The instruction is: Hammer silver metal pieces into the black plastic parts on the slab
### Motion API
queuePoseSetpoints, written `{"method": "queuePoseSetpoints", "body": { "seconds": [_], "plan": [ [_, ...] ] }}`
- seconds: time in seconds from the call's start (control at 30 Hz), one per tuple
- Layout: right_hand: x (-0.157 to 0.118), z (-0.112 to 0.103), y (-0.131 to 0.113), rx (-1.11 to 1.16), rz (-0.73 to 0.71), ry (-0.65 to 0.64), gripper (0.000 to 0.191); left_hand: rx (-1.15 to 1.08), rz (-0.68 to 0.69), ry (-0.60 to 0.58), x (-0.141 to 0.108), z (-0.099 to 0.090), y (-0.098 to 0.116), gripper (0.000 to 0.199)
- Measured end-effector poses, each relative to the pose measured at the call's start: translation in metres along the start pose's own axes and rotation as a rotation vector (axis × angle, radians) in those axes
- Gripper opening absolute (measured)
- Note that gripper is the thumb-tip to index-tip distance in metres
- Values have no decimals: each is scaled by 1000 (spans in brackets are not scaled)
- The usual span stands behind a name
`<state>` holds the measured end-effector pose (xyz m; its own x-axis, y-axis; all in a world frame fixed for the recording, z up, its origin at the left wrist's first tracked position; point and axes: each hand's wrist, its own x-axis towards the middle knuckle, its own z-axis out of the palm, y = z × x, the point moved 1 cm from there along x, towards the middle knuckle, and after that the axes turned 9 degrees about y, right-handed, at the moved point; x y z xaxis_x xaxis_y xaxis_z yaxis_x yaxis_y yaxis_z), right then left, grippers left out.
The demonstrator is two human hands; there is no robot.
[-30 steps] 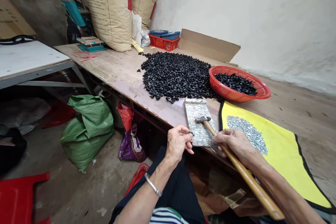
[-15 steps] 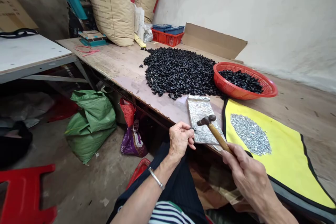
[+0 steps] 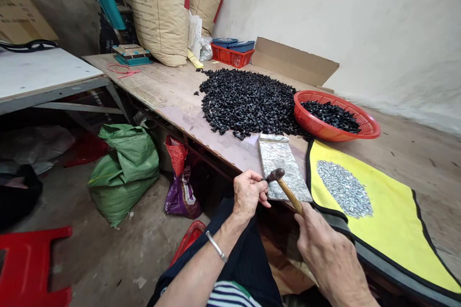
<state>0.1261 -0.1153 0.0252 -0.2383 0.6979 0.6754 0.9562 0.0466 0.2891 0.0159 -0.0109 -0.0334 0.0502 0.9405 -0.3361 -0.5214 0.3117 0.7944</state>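
My right hand (image 3: 326, 244) is closed round the wooden handle of a hammer (image 3: 288, 194). The hammer's dark head is right at the fingertips of my left hand (image 3: 249, 193), over the near left edge of a worn metal plate (image 3: 283, 163). My left thumb and forefinger are pinched together. A small black part shows there in the earlier frame; now the hammer head mostly covers it. Beyond the plate spreads a big heap of small black parts (image 3: 248, 100). To the right, small shiny metal pieces (image 3: 344, 189) lie on a yellow cloth (image 3: 392, 230) with black edging.
A red plastic basket (image 3: 370, 127) holding more black parts stands behind the cloth. Large paper sacks (image 3: 158, 9), a red crate (image 3: 230, 56) and a cardboard sheet (image 3: 295, 60) stand at the back. A green sack (image 3: 126, 172) and a red stool (image 3: 32, 264) are on the floor.
The hammer head has come down and left to my left fingertips, with my right hand moving along. My left hand keeps its pinch in nearly the same place.
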Motion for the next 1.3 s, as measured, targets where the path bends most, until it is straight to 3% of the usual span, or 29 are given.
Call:
{"method": "queuePoseSetpoints", "body": {
  "seconds": [0.27, 0.4, 0.57, 0.77, 0.83, 0.97, 1.13, 1.3],
  "plan": [
    [4, -3, 1, -18, -31, 66, 25, 12, -7, -22, -3, -2, 4, 13],
    [5, -7, 0, 38, -45, 35, 26, 44, -27, -16, -4, -2, 7, 12],
    [4, -10, -2, 19, 14, 186, 43, 46, -34, 3, -3, 1, 7, 10],
    [-1, -3, -4, -52, -20, -1, 34, 52, -37, 23, -1, 1, 6, 10],
    [2, -9, -2, -58, -20, 39, 39, 49, -47, 22, -1, 1, 6, 12],
    [6, -16, -5, -110, 138, 147, 50, 46, -55, 20, -1, 1, 6, 13],
    [3, -7, -12, -78, 5, -30, 28, 51, -51, 21, -2, 1, 8, 13],
    [4, -12, -12, -127, 113, 132, 46, 46, -72, 20, -2, 2, 9, 13]
  ]
}}
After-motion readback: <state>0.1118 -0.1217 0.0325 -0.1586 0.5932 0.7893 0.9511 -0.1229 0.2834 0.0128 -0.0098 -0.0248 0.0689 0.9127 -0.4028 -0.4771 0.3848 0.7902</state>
